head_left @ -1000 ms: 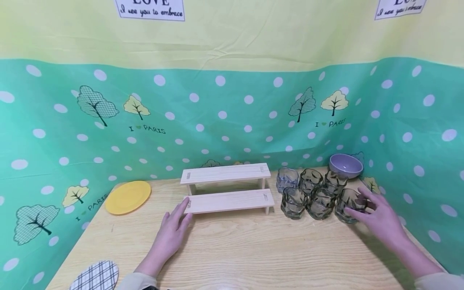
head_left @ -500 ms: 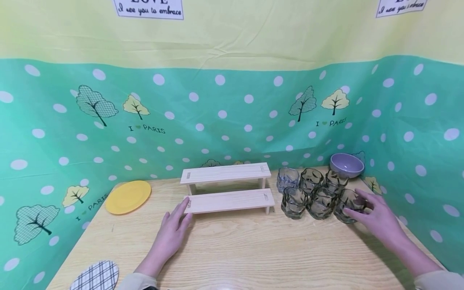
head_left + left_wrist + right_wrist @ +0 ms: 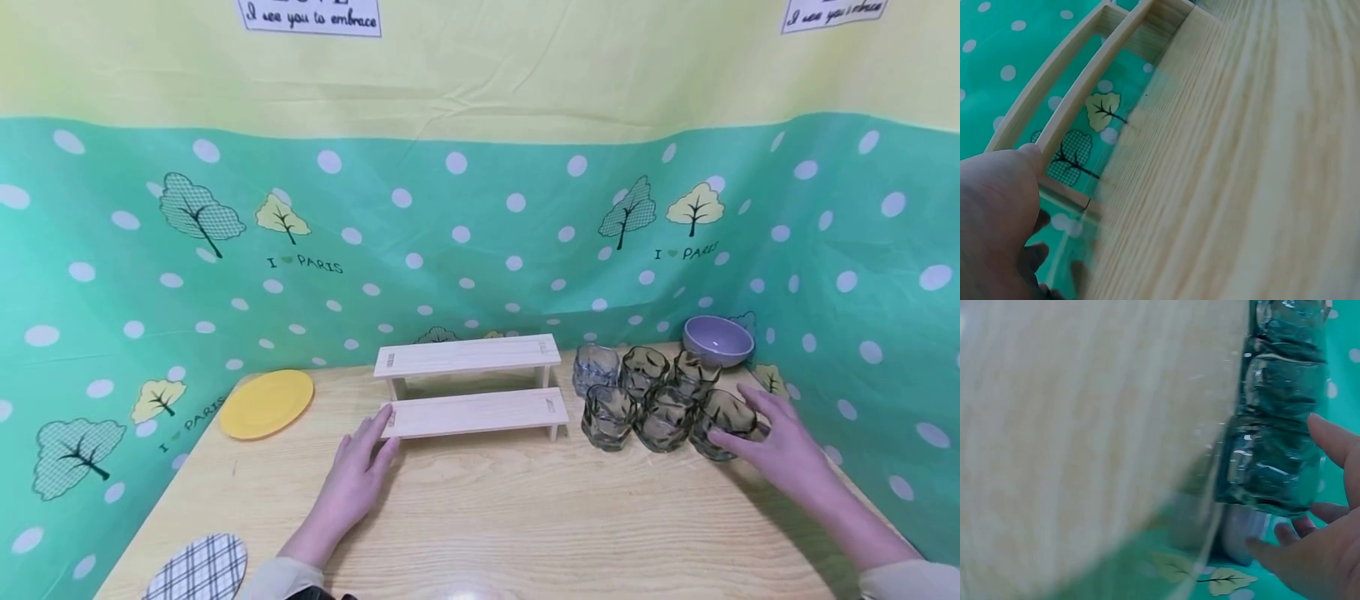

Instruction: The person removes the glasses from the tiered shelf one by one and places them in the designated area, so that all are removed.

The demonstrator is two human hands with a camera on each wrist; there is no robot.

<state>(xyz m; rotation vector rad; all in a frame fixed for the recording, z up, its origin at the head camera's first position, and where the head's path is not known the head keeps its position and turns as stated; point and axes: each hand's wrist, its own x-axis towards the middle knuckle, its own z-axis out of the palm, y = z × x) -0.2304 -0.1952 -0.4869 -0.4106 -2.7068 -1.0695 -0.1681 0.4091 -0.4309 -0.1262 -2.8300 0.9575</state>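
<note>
The table [image 3: 525, 517] is pale wood with a plain grain and a matt finish. The two-step rack [image 3: 472, 387] is light, unpainted wood, smooth. The tumblers [image 3: 663, 417] are clear, faceted glass, smoky and glossy. The plate [image 3: 266, 403] and bowl [image 3: 717, 340] look smooth. The backdrop [image 3: 480, 233] is wrinkled printed sheet.

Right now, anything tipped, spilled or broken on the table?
Nothing stands out. The six glasses stand upright in two rows, the wooden two-step shelf sits level, and the yellow plate and purple bowl look intact.
</note>
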